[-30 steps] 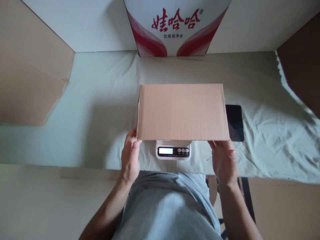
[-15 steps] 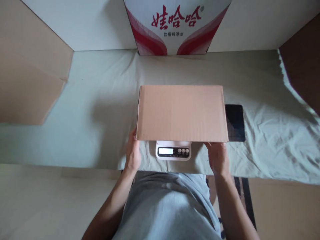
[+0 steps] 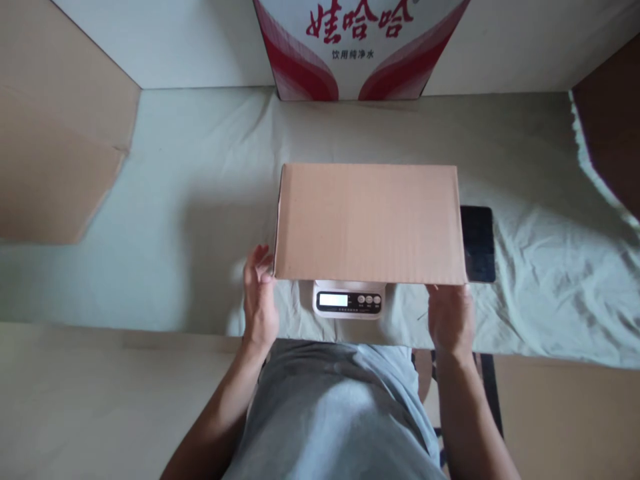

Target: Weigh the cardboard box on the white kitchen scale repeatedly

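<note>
A plain brown cardboard box (image 3: pixel 370 223) rests over a small white kitchen scale (image 3: pixel 349 310), hiding its platform. The scale's lit display and buttons show in front of the box. Beside the box's front left corner is my left hand (image 3: pixel 260 307), fingers apart and slightly bent, its thumb at or very near the corner. My right hand (image 3: pixel 451 320) is at the front right corner, close against the box. Most of its fingers are hidden under the box edge, so I cannot tell how firmly they press.
A black phone (image 3: pixel 479 243) lies just right of the box, partly covered by it. Behind stands a white and red carton (image 3: pixel 350 73) against the wall. Brown cardboard (image 3: pixel 60 147) is at the left, a dark brown panel (image 3: pixel 610 127) at the right. A wrinkled green cloth (image 3: pixel 150 200) covers the table.
My left hand has loosened from the box's side, its fingers now spread. My right hand has shifted right along the front edge. The view has shifted slightly.
</note>
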`<state>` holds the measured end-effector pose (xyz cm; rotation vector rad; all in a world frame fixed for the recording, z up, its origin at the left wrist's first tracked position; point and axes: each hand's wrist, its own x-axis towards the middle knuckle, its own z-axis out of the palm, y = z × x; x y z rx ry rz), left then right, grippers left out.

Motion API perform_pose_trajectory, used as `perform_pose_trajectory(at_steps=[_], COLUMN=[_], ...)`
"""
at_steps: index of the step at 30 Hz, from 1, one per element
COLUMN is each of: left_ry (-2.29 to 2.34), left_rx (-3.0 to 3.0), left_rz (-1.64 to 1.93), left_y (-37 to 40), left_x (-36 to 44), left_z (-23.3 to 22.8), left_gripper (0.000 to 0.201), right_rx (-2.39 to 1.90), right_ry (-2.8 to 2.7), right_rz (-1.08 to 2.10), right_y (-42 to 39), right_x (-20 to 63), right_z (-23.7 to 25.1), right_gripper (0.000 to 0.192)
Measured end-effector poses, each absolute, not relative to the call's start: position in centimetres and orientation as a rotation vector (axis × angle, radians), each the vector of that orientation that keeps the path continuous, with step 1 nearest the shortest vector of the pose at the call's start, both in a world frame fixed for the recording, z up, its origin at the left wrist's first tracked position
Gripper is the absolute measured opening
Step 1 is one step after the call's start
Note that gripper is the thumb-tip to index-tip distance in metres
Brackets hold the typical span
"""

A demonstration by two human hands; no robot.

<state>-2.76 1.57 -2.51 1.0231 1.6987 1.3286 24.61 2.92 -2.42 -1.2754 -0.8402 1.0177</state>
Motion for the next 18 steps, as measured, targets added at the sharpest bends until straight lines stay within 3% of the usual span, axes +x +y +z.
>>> perform_pose_trajectory(at_steps=[4,10,18], left_ry=[1.593,1.451,1.411], left_rx=[1.092,1.154,1.287], left_rz=[1.408,1.413,1.539], left_y=[1.0,1.6,7.4], left_x=[-1.3,0.6,0.3], left_z=[0.1,2.3,2.8], left_gripper=[0.050,0.042,0.050], right_rx=[-1.227,-1.204,-1.089], right_ry=[-0.858,-0.928,-1.024], right_rz=[0.935,0.903,0.882], right_y=[2.9,3.3,9.1], right_x=[23.6,22.7,22.1], right_z=[-0.5,0.6,3.0], right_gripper=[0.049,0.041,0.045])
